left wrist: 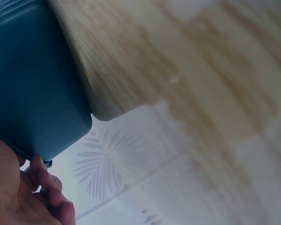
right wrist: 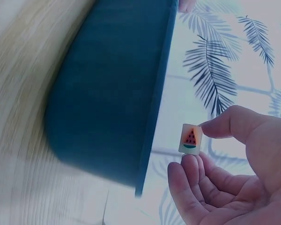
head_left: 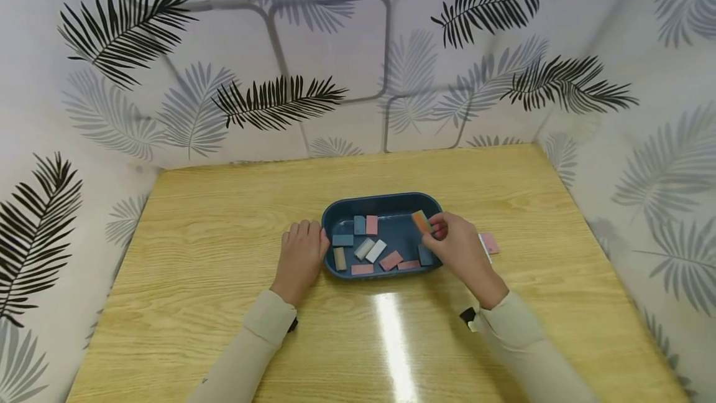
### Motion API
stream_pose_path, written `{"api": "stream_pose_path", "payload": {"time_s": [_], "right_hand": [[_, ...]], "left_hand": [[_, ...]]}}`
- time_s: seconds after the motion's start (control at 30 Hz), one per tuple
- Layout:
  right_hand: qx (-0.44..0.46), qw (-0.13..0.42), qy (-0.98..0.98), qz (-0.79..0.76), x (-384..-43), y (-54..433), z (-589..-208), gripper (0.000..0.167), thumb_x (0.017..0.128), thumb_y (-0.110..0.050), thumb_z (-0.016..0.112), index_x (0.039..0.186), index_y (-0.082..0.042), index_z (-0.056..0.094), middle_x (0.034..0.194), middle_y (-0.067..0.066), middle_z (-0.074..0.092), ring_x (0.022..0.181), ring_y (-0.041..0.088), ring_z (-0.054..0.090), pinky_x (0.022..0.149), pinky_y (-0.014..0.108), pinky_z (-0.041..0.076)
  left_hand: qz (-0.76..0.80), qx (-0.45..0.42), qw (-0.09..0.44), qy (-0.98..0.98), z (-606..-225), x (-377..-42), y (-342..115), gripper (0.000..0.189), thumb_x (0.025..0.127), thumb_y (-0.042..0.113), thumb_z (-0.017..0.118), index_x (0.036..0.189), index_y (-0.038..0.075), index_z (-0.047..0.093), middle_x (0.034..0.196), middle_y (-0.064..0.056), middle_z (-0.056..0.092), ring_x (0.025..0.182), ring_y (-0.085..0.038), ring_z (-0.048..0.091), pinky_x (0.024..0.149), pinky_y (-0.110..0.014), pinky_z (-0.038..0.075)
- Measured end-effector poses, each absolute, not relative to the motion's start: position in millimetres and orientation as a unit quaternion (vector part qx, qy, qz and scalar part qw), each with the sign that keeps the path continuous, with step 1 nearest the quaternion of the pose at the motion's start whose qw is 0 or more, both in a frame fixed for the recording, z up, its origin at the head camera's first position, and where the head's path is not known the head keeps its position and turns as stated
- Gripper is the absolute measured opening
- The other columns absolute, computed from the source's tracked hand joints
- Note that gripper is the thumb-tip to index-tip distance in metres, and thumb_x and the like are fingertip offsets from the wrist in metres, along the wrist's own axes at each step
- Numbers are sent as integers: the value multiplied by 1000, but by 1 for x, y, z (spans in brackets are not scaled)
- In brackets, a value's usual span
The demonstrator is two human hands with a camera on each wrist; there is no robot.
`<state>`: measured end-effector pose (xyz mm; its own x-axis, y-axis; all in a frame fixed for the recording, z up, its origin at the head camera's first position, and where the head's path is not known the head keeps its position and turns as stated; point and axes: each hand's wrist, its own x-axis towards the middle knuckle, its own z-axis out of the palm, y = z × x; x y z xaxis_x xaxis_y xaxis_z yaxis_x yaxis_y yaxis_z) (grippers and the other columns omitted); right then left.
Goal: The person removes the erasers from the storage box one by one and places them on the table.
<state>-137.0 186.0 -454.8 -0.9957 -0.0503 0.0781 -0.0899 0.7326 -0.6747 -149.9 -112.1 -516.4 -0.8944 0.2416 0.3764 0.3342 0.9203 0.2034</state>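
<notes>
A dark blue oval tub [head_left: 386, 199] holds several small rectangular blocks, among them a pink block [head_left: 391, 260], a blue block [head_left: 343, 240] and a white block [head_left: 376, 251]. At the tub's left end my left hand [head_left: 302, 260] grips the rim, and its fingertips [left wrist: 40, 164] touch the edge in the left wrist view. My right hand [head_left: 457, 246] pinches a small orange-and-green block [head_left: 422, 222] above the tub's right end. In the right wrist view, the end of this watermelon-print block [right wrist: 190, 139] shows between thumb and fingers, beyond the tub's rim [right wrist: 154, 112].
The tub stands on a light wood-grain table [head_left: 224, 216]. A pink item [head_left: 490, 243] lies on the table just right of my right hand, partly hidden. Leaf-patterned walls [head_left: 335, 30] border the table at the back and sides.
</notes>
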Motion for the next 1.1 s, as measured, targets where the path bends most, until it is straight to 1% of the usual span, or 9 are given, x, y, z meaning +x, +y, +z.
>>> {"api": "stream_pose_path", "payload": {"time_s": [0.17, 0.53, 0.73, 0.87, 0.97, 1.1], "right_hand": [[26, 31, -932, 359, -132, 202, -453, 28, 82, -19, 66, 104, -2, 62, 89, 7, 62, 78, 18, 59, 70, 34, 50], [-3, 50, -937, 345, -124, 246, -453, 28, 86, -18, 62, 106, 1, 62, 90, 12, 63, 81, 24, 61, 71, 40, 49], [-20, 65, -940, 333, -114, 270, -465, 30, 86, -19, 63, 105, 4, 62, 90, 15, 63, 80, 27, 61, 68, 42, 50], [-52, 59, -940, 332, -102, 284, -477, 31, 86, -21, 62, 103, 5, 62, 90, 17, 63, 79, 28, 61, 65, 41, 50], [-73, 42, -940, 330, -95, 292, -485, 40, 89, -32, 60, 103, 5, 61, 91, 17, 62, 80, 28, 61, 65, 40, 51], [-79, 20, -941, 328, -86, 303, -492, 49, 90, -38, 57, 106, 8, 59, 94, 20, 62, 83, 31, 61, 65, 39, 51]], "left_hand": [[-132, -153, 183, -962, -518, -150, -112, 22, 97, 23, 41, 85, 6, 48, 76, -6, 40, 71, -25, 39, 62, -36, 30], [-130, -151, 184, -963, -517, -151, -112, 24, 97, 23, 40, 84, 5, 49, 75, -6, 41, 70, -25, 39, 60, -36, 30], [-137, -149, 178, -963, -517, -150, -112, 24, 97, 23, 40, 84, 5, 48, 75, -7, 40, 70, -25, 38, 61, -36, 30], [-136, -150, 180, -963, -519, -150, -112, 24, 97, 23, 40, 84, 5, 48, 75, -6, 40, 70, -25, 39, 61, -36, 30], [-135, -152, 182, -962, -519, -151, -111, 23, 97, 23, 41, 84, 5, 49, 75, -7, 41, 70, -25, 39, 61, -36, 30], [-136, -151, 183, -962, -518, -152, -111, 20, 95, 21, 45, 84, 5, 49, 75, -7, 41, 70, -26, 40, 61, -37, 30]]}}
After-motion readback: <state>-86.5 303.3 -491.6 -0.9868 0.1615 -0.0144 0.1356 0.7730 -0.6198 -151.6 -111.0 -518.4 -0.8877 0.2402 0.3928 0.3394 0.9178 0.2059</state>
